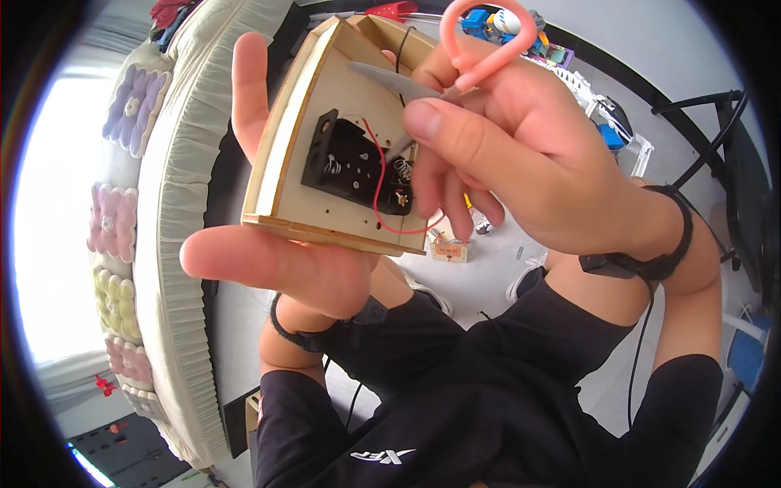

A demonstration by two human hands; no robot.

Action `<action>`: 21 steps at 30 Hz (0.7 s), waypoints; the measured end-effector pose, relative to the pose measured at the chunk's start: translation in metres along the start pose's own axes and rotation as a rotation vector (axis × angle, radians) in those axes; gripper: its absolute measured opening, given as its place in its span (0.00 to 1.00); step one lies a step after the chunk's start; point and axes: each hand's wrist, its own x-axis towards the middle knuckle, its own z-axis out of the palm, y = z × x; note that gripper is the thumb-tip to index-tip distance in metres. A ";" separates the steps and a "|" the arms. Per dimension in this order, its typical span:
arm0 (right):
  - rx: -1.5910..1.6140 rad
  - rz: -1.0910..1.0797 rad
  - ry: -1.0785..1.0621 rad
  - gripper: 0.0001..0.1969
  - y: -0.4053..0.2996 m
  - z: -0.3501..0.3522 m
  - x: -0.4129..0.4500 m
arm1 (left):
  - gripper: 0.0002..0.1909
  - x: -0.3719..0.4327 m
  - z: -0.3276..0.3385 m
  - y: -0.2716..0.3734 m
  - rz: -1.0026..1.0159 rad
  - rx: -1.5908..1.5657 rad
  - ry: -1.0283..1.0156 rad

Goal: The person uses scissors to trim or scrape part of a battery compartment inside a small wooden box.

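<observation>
My left hand (299,265) holds a thin wooden box (299,201) tilted up, its thumb under the lower edge and a finger showing behind the far side. Inside the box sits a black plastic battery holder (351,174) with metal springs and no battery in view. A red wire (379,195) loops from the holder's top, over it and down to the right. Scissors with pink handles (525,30) are gripped in my right hand (518,140), thumb against the blades, which are spread apart over the box. Its lower fingers hang near the holder's right end and hide part of it.
A small wooden piece with an orange panel (450,251) lies on the floor beyond my knees. Colourful toys (482,23) stand along the wall at the upper right. On the left is a bed with a frilled cover (177,183). A black cable (637,360) hangs from my right wrist.
</observation>
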 end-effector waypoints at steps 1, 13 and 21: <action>0.001 0.001 0.005 0.12 0.001 0.000 0.001 | 0.63 0.002 -0.002 -0.001 0.001 0.006 -0.028; 0.026 -0.004 -0.016 0.13 0.006 -0.001 0.005 | 0.66 -0.001 0.027 0.003 -0.057 0.156 0.319; 0.016 -0.015 -0.015 0.13 0.009 0.001 0.003 | 0.69 -0.003 0.029 0.011 -0.161 0.111 0.174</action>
